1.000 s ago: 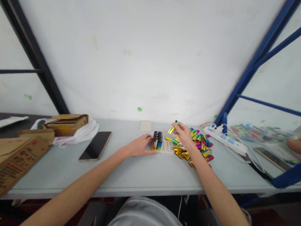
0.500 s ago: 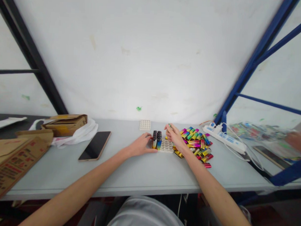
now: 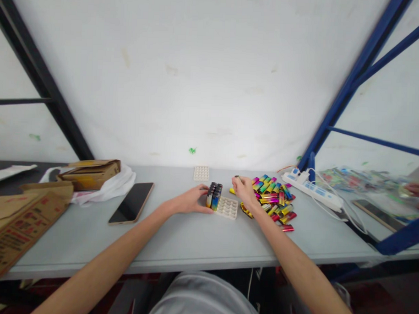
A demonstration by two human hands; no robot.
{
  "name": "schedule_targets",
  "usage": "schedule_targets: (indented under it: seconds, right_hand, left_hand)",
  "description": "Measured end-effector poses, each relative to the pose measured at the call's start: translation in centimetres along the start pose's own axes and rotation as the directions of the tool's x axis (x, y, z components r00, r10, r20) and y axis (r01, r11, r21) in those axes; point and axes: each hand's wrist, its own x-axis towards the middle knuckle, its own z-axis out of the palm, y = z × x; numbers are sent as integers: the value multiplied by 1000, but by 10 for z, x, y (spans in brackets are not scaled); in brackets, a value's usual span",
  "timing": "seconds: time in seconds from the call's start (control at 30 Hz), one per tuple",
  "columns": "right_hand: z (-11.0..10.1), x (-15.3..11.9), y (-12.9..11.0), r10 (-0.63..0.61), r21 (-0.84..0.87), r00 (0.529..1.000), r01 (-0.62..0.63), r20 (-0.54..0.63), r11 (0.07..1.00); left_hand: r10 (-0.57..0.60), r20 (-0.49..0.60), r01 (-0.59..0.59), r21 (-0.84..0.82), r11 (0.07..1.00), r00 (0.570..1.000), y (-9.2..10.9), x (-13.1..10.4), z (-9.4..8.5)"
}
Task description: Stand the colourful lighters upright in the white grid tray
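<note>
Head view: two hands work at a pale tray [image 3: 229, 208] partly filled with upright, black-topped cylinders [image 3: 213, 196].
The left hand [image 3: 191, 202] makes a wide C at the tray's left end, thumb at the near corner and fingers behind; whether they press on anything I cannot tell. The right hand [image 3: 244, 190] is curled closed around a small dark-tipped piece [image 3: 236, 176], above the table [image 3: 179, 240], between the tray and a pile of shiny coloured cylinders [image 3: 275, 200]. The upright ones stand in rows at the tray's left, with round sockets showing beside them. A second tray [image 3: 201, 173] lies behind, near the wall.
</note>
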Motion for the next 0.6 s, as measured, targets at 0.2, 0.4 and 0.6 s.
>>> schedule_targets:
  seconds: [0.2,0.4,0.6]
  right_hand:
    - [0,-3,-4,-74,-42,997,75,27,996]
    - [0,-2,-4,-109,-186,994,109,12,976]
    - [1,-4,-6,-146,-254,989,147,21,956]
  left_hand:
    - [16,-39,-16,20,1000,999,3,0,5]
    - [2,-67,0,32,999,998,-1,3,11]
    - [-11,-50,14,51,999,999,1,2,10]
